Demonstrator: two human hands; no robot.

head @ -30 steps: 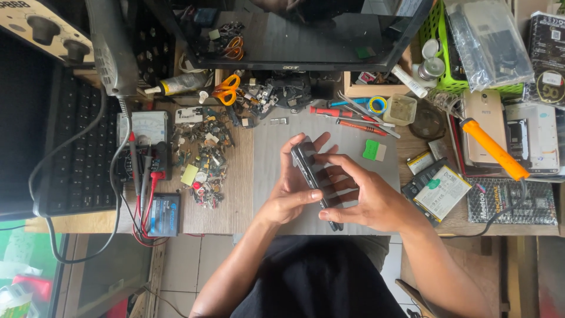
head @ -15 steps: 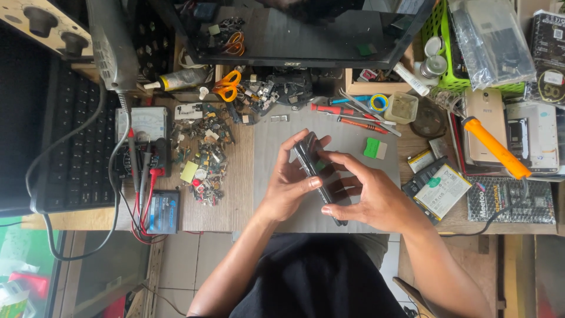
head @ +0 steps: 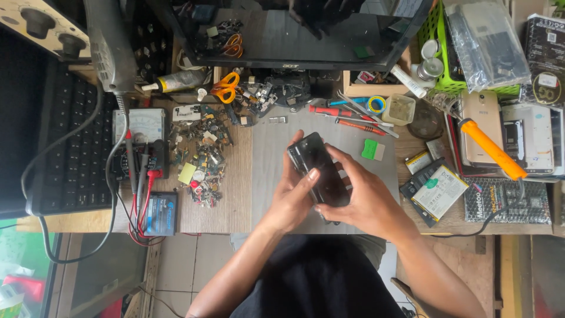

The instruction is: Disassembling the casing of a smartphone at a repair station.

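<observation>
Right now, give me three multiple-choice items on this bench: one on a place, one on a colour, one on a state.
1. Where does the small green pry card lie?
A. on the grey mat, right of the hands
B. on the keyboard
C. inside the green basket

2. What colour are the handles of the scissors?
A. blue
B. orange
C. white

3. How is the black phone held?
A. flat on the mat, untouched
B. by the left hand alone
C. between both hands, above the mat

Answers:
1 A, the card sits on the grey mat just right of the phone.
2 B, both loops are orange.
3 C, the left hand and right hand grip it together.
</observation>
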